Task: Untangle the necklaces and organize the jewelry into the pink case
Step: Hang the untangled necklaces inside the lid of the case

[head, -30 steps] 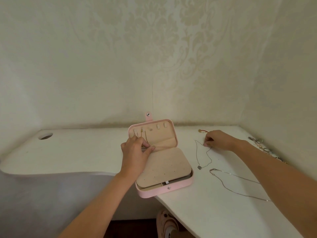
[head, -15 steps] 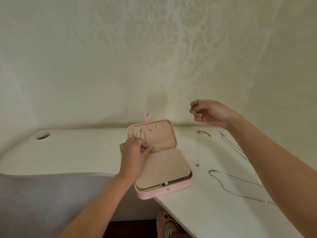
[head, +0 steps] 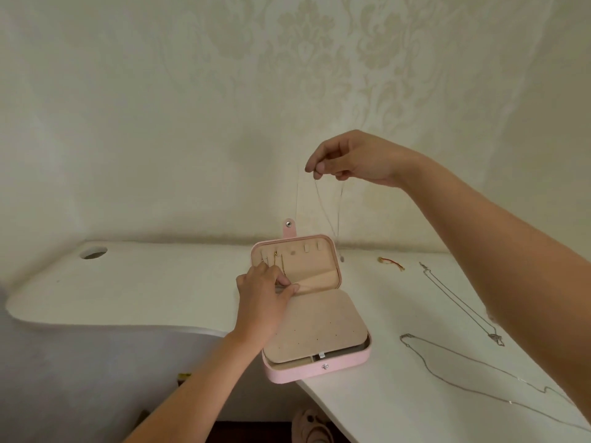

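The pink case [head: 319, 372] lies open on the white desk [head: 144, 282], its lid upright with a gold chain [head: 281, 265] hanging from the hooks inside. My left hand [head: 262, 298] pinches the edge of the lid's beige pocket. My right hand [head: 348, 159] is raised above the case and pinches a thin silver necklace [head: 332, 215], which dangles in a loop with its small pendant [head: 342, 259] just right of the lid. Two more silver necklaces [head: 460, 302] [head: 473, 366] lie stretched out on the desk to the right.
A small red and gold piece [head: 391, 262] lies near the wall, right of the case. A round cable hole [head: 93, 252] sits at the desk's far left. The case overhangs the desk's curved front edge. A slipper [head: 311, 426] shows on the floor below.
My right hand lifted the silver necklace off the desk and carried it up and left, over the case. My left hand stayed at the lid pocket.
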`<state>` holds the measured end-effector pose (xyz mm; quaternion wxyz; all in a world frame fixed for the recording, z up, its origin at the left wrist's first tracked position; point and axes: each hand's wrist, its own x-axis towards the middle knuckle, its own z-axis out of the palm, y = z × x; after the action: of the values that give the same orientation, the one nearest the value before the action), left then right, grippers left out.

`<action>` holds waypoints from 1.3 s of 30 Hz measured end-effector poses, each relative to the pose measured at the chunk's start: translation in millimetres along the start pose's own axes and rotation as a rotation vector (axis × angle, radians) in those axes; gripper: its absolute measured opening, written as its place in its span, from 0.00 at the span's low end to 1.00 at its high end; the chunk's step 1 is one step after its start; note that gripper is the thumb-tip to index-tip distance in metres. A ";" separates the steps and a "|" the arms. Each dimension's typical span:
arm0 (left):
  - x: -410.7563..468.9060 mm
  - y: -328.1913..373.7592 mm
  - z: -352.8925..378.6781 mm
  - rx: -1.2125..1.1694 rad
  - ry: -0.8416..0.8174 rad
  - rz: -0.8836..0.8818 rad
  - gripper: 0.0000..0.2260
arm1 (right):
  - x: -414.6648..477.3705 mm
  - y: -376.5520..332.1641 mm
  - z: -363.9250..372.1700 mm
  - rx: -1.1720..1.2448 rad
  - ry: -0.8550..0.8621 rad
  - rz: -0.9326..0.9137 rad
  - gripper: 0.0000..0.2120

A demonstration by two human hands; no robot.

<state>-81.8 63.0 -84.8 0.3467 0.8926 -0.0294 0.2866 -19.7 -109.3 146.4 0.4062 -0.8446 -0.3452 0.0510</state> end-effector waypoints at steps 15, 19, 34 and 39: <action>1.1 -3.2 2.1 0.010 -0.002 0.017 0.10 | 27.3 -14.6 22.3 -0.105 -0.096 -0.067 0.08; 1.4 -2.8 2.2 0.009 0.005 0.016 0.10 | 30.5 -12.7 25.1 -0.093 -0.097 -0.083 0.08; 0.4 -1.0 -0.2 -0.007 0.012 0.019 0.09 | 31.5 37.0 61.8 -0.082 -0.008 -0.065 0.07; 0.2 -2.8 0.7 -0.033 0.016 0.018 0.10 | 20.3 76.2 89.6 -0.164 0.068 -0.068 0.07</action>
<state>-80.6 64.7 -86.7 0.3588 0.8842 -0.0396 0.2966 4.0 -71.2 35.8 0.3485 -0.8641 -0.3627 -0.0201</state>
